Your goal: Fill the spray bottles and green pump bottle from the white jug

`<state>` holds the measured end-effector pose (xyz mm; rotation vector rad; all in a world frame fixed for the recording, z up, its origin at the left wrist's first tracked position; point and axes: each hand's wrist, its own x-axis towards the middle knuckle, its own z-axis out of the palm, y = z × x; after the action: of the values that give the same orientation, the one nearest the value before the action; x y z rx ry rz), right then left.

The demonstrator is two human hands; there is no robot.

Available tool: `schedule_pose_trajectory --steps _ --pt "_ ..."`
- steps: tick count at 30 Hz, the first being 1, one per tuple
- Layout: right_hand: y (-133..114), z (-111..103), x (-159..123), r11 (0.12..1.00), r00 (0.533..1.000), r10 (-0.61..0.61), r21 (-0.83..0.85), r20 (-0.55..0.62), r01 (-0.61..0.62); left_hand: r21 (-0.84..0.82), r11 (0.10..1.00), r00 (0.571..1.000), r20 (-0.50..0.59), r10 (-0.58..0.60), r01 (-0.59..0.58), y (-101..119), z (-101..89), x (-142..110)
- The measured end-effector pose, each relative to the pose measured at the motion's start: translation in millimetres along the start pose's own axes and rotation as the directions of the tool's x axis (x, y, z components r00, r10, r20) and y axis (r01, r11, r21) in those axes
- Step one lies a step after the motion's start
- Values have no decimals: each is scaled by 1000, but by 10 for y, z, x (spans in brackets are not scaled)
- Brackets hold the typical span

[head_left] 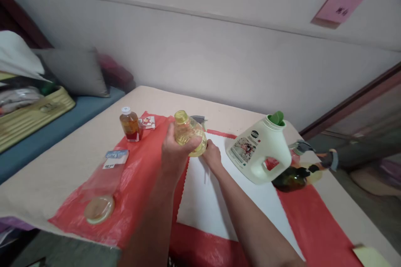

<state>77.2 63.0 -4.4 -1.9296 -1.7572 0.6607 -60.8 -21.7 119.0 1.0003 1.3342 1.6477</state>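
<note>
A clear yellow bottle (pixel 187 130) with an uncapped, threaded neck is held tilted above the table, its mouth up and to the left. My left hand (pixel 177 148) is wrapped round its near side, thumb across the body. At the lower right end of the bottle, my right hand (pixel 213 155) has its fingers curled against the base; part of its grip is hidden. Beneath both hands lies a white sheet with scalloped edges (pixel 206 204), on red plastic (pixel 140 179). Right of my hands stands a large pale green jug (pixel 260 150) with an open green lid.
On the left are an amber bottle with a white cap (pixel 130 125), a small printed packet (pixel 147 122), a clear plastic bag (pixel 109 171) and a round lid (pixel 99 209). A dark green bottle (pixel 290 178) lies right of the jug. The wall (pixel 200 58) bounds the table behind.
</note>
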Motion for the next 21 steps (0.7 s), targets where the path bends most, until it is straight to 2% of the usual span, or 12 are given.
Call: schedule_pose_trajectory --steps 3,6,8,9,11,12,14,17,21 --pt "156 -252 -456 986 996 -87 145 -17 88 -30 999 997 67 -24 26 29 25 -51" --pt "276 -703 -886 927 985 -155 333 -80 173 -13 999 991 132 -32 34 2 111 -130" --pt "298 -1091 -1086 686 965 -157 680 -211 260 60 997 979 195 -62 52 -38 217 -221" --pt "294 -1296 -1157 549 951 -108 781 -289 299 111 992 970 227 -86 62 -61 284 -281" --pt "279 -1688 -1253 308 904 29 864 -427 399 225 972 942 304 -141 73 -110 440 -427" --pt "277 -1862 -1285 214 873 87 865 -480 455 279 958 921 352 -166 65 -136 523 -508" --pt "299 -2135 -1330 87 816 178 835 -550 544 377 926 869 454 -195 11 -194 680 -672" --pt "383 -2347 -1369 48 743 238 771 -626 635 467 873 791 583 -186 -139 -302 860 -878" --pt "477 -2413 -1400 89 699 246 734 -672 674 521 806 739 654 -164 -281 -458 970 -1022"
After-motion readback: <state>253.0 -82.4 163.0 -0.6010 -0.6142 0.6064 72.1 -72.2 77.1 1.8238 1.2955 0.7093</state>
